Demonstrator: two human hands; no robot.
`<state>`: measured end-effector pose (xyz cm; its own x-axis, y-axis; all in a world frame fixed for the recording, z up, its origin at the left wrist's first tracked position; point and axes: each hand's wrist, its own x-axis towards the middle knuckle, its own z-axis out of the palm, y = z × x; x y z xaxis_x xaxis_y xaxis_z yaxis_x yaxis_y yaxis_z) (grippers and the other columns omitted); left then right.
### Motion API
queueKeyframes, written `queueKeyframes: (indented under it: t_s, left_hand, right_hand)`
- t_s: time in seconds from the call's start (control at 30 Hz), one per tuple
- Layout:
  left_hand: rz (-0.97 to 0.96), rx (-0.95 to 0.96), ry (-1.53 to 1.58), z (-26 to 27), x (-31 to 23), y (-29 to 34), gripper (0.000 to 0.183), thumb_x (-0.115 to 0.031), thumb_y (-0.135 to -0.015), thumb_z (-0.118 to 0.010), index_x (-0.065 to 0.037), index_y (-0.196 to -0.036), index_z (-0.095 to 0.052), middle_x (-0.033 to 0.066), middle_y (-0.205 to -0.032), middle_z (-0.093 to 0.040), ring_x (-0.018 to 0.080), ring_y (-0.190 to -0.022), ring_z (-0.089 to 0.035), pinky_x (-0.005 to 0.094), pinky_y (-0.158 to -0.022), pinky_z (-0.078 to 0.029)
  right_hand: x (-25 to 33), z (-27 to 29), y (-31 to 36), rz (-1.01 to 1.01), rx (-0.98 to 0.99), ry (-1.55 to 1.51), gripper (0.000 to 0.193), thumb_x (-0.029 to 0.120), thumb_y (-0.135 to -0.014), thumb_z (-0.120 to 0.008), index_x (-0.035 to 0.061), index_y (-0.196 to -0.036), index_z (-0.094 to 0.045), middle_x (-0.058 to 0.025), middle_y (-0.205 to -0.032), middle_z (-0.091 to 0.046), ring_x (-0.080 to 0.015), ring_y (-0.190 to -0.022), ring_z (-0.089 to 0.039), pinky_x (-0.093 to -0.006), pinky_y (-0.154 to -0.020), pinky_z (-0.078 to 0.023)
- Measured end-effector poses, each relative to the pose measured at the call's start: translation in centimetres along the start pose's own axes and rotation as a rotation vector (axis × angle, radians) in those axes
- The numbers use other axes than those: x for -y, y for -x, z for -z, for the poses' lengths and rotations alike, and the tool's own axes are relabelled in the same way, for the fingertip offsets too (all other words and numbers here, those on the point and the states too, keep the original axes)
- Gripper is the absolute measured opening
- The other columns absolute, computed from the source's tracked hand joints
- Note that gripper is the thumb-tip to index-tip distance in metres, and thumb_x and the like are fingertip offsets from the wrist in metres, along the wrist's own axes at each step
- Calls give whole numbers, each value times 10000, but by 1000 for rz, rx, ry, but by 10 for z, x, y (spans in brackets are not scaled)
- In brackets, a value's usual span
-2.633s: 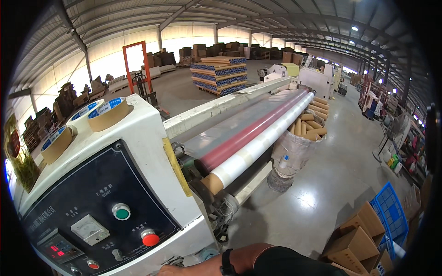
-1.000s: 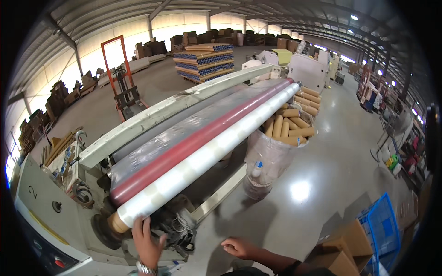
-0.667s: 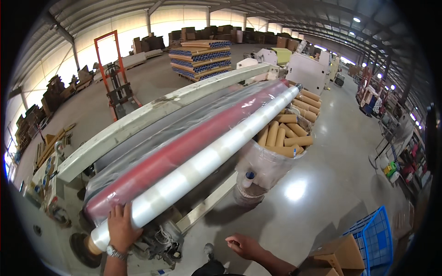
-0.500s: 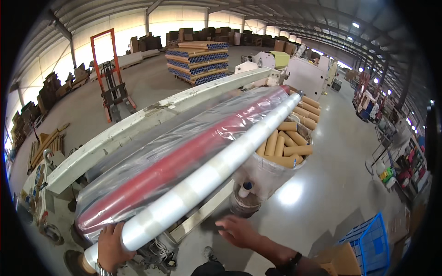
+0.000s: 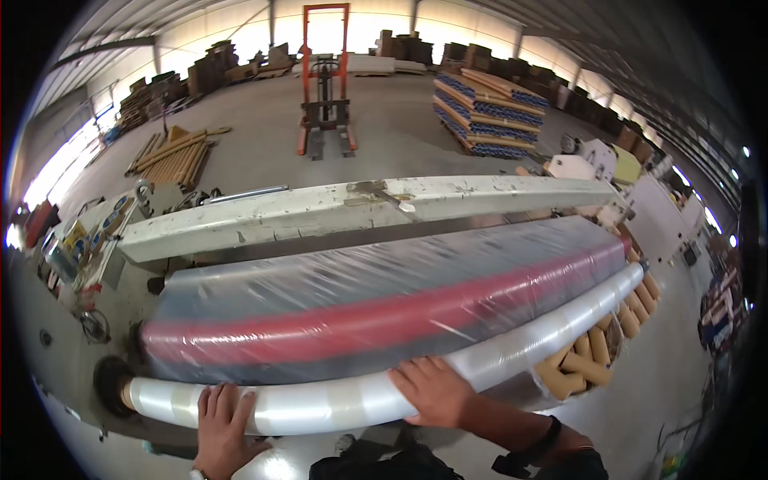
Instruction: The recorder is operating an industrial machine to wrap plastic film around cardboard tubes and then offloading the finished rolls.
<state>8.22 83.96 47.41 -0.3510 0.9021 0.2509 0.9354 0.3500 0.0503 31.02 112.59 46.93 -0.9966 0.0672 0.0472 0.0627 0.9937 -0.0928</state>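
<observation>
Resting on a white film roll, the left hand and right hand have loosely spread fingers. The roll runs beneath those fingers; a red roller lies beyond them, cardboard tubes to their right.

Between the hands: a bare stretch of white roll is leaving room for either hand to slide sideways.
Left of the left hand: a short length of roll is running up to a dark disc, which is blocking its end.
Right of the right hand: the roll is stretching well away, while cardboard tubes are crowding its near side.
Beyond both hands: a red band under clear film is lying just past the roll; farther out, a pale beam is barring a low reach.
Above both hands: open air is allowing a straight lift.
</observation>
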Motion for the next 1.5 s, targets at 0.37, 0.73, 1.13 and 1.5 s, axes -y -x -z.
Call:
queueKeyframes:
  t_s: [0.37,0.73,1.13,1.5]
  left_hand:
    - [131,-49,94,-4,-26,-32,711,-280,-451,-838,-126,-1102,-597,90,-1035,-569,326,-1033,-538,468,-959,-403]
    - [79,-99,226,-6,9,-10,706,-389,-636,-780,-108,-1233,-530,152,-1168,-535,358,-1134,-491,491,-1035,-335]
    - [876,-132,67,-17,234,34,162,-164,-805,-537,-61,-921,-585,207,-857,-641,397,-865,-611,460,-752,-487]
    - [787,-203,439,-22,270,45,180,-37,-740,-593,4,-904,-531,152,-796,-605,264,-780,-625,336,-698,-482]
  right_hand:
    - [-253,22,-123,-568,-503,-618,523,440,-873,-586,-33,-1094,-567,-137,-897,-681,-263,-757,-645,-360,-683,-502]
    - [-243,14,-162,-660,-584,-1178,191,170,-893,-514,105,-714,-527,19,-554,-469,-71,-399,-381,-227,-355,-277]
    - [145,-23,-283,209,-173,-652,215,135,-849,-559,32,-1007,-662,-218,-916,-656,-418,-856,-624,-452,-768,-497]
    - [233,-55,-337,379,-185,-533,120,36,-791,-528,-4,-865,-613,-201,-807,-657,-364,-768,-662,-454,-694,-529]
